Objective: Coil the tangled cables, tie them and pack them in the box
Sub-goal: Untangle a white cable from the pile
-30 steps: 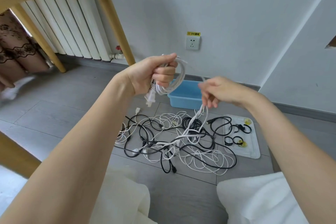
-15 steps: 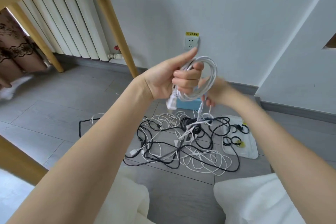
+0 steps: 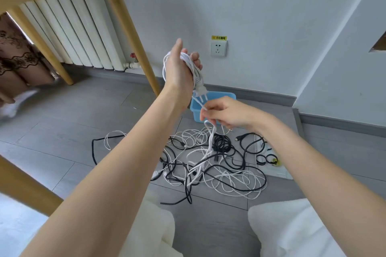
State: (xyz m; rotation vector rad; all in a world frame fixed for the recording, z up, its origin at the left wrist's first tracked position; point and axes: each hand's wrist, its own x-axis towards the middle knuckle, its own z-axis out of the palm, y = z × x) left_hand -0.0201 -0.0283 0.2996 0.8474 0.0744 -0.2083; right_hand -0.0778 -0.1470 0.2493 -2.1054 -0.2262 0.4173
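Observation:
My left hand (image 3: pixel 179 69) is raised in front of the wall and grips a coil of white cable (image 3: pixel 191 64); the cable's plug (image 3: pixel 201 91) hangs just below the hand. Lower and to the right, my right hand (image 3: pixel 224 113) pinches the same white cable where it runs down into the tangle. A heap of tangled black and white cables (image 3: pixel 208 162) lies on the grey floor below both hands. The blue box (image 3: pixel 211 103) stands open by the wall, partly hidden behind my hands.
A white tray (image 3: pixel 273 165) with small black cable ties lies right of the heap, partly hidden by my right arm. Wooden furniture legs (image 3: pixel 127 27) and a radiator (image 3: pixel 83 31) stand at left. A wall socket (image 3: pixel 218 48) is behind. Another person's legs (image 3: pixel 18 73) show far left. My knees (image 3: pixel 292 227) are below.
My left hand has risen and turned with the white coil. My right hand came out from behind the coil and dropped, still pinching the strand that trails to the heap.

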